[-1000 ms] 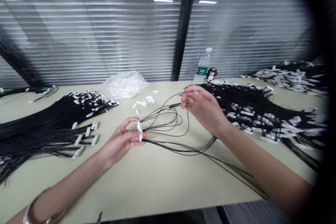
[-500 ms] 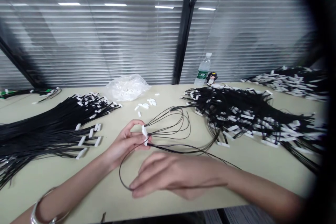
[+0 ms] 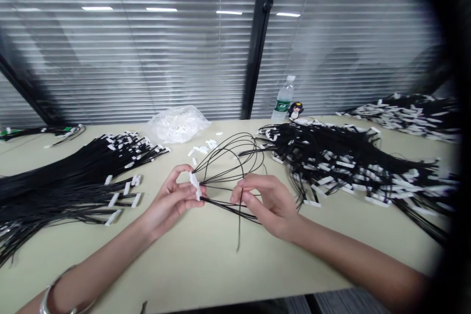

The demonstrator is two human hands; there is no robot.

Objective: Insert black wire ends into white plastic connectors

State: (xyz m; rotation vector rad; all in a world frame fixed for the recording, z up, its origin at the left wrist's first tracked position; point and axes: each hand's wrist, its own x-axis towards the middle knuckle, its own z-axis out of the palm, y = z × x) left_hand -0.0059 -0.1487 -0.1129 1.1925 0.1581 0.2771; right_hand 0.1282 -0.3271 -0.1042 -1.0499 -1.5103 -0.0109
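Observation:
Between the fingers of my left hand point(image 3: 172, 201) is a long white connector housing point(image 3: 195, 186), tilted, with several thin black wires coming out of its right side. Those wires loop toward the large pile on the right. My right hand point(image 3: 270, 201) pinches one black wire point(image 3: 239, 228) between thumb and forefinger, to the right of the connector and apart from it. The loose end of this wire hangs below the fingers, while its upper part curves over the other loops.
Black cables with white connectors lie in a left bundle point(image 3: 73, 171) and a right pile point(image 3: 331, 147), with another pile point(image 3: 408, 113) farther back. A clear plastic bag point(image 3: 178, 125), scattered small white connectors point(image 3: 200, 149), a water bottle point(image 3: 283, 100) and a penguin figurine point(image 3: 295, 111) stand near the blinds.
My right hand has moved up and to the right, from below the connector to beside the wire loops. The left hand, holding the connector, has shifted slightly left.

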